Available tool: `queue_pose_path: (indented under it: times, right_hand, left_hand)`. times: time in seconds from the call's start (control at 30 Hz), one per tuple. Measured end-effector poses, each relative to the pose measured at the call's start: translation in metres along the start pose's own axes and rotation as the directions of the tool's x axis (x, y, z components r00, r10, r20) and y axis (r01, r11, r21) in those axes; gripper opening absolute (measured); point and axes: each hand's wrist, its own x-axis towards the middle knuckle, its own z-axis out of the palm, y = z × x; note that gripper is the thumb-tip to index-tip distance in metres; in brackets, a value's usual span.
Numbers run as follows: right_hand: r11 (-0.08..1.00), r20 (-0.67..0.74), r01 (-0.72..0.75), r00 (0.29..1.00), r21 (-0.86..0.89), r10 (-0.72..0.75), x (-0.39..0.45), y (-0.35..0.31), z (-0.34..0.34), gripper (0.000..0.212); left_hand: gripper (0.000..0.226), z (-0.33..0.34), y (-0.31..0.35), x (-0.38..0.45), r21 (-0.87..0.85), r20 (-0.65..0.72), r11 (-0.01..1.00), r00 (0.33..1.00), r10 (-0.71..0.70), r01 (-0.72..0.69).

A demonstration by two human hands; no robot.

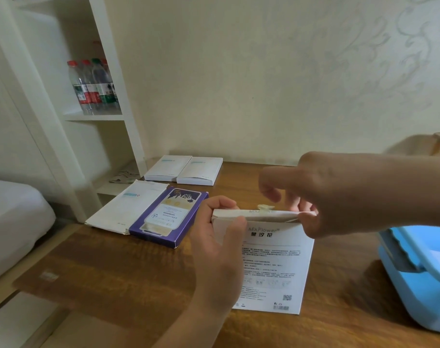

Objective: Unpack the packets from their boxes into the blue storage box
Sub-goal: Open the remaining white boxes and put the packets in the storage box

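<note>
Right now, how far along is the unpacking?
Early to midway. Done: the blue plastic storage box at the right seems to hold something pale, unclear what. In hand: left hand grips the flat white printed box, right hand pinches its top flap open. Left: one white box and a purple box nearby, two white boxes at the back.

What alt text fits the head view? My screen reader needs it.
Two hands, left hand and right hand, hold a white box open over a wooden table. More boxes lie behind; a blue storage box sits right.
</note>
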Motion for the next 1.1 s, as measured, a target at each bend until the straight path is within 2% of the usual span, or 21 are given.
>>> queue_pose_path:
  times: [0.27, 0.43, 0.57, 0.7, 0.77, 0.83, 0.9, 1.0, 1.03, 1.1]
  right_hand:
    - [0.999, -0.04, 0.039, 0.998, -0.017, -0.039, 0.002, 0.001, 0.002, 0.045]
    - [0.981, 0.003, -0.026, 1.0, 0.19, 0.026, 0.002, 0.01, -0.001, 0.036]
    - [0.924, 0.069, -0.077, 0.996, 0.376, 0.055, 0.007, 0.016, -0.002, 0.027]
    - [0.846, 0.113, -0.111, 0.992, 0.522, 0.061, 0.004, 0.023, 0.001, 0.034]
    - [0.866, 0.05, -0.085, 0.996, 0.493, 0.069, 0.0, 0.021, 0.006, 0.031]
    - [0.934, -0.048, -0.037, 0.997, 0.356, 0.058, -0.004, 0.018, 0.011, 0.028]
    - [0.968, -0.162, -0.008, 0.985, 0.249, 0.05, -0.006, 0.012, 0.015, 0.034]
    - [0.994, -0.31, 0.103, 0.947, 0.037, -0.087, -0.009, 0.006, 0.02, 0.046]
    - [0.994, -0.349, 0.1, 0.934, 0.037, -0.08, -0.01, 0.004, 0.023, 0.053]
    - [0.97, -0.377, -0.028, 0.918, 0.242, 0.121, -0.012, 0.0, 0.023, 0.069]
  left_hand:
    - [0.032, 0.002, -0.001, -0.002, 0.038, -0.028, 0.998, 0.999, 0.044, -0.043]
    - [0.034, 0.002, 0.002, -0.003, 0.045, -0.03, 0.997, 0.998, 0.058, -0.057]
    - [0.034, 0.001, 0.005, -0.004, 0.046, -0.004, 0.995, 0.996, 0.086, -0.086]
    - [0.024, -0.002, 0.007, 0.002, -0.019, 0.038, 0.999, 0.999, -0.037, 0.038]
    - [0.016, -0.005, 0.006, 0.006, -0.033, 0.06, 0.996, 0.994, -0.086, 0.088]
    - [0.013, -0.004, 0.006, 0.007, -0.043, 0.061, 0.995, 0.994, -0.088, 0.091]
    - [0.014, -0.003, 0.006, 0.006, -0.052, 0.043, 0.996, 0.996, -0.073, 0.076]
    - [0.021, 0.0, 0.006, 0.004, -0.077, 0.023, 0.995, 0.998, -0.064, 0.065]
    - [0.023, 0.001, 0.006, 0.004, -0.08, 0.016, 0.996, 0.999, -0.048, 0.049]
    - [0.026, 0.001, 0.007, 0.002, -0.07, 0.015, 0.997, 1.0, -0.008, 0.009]
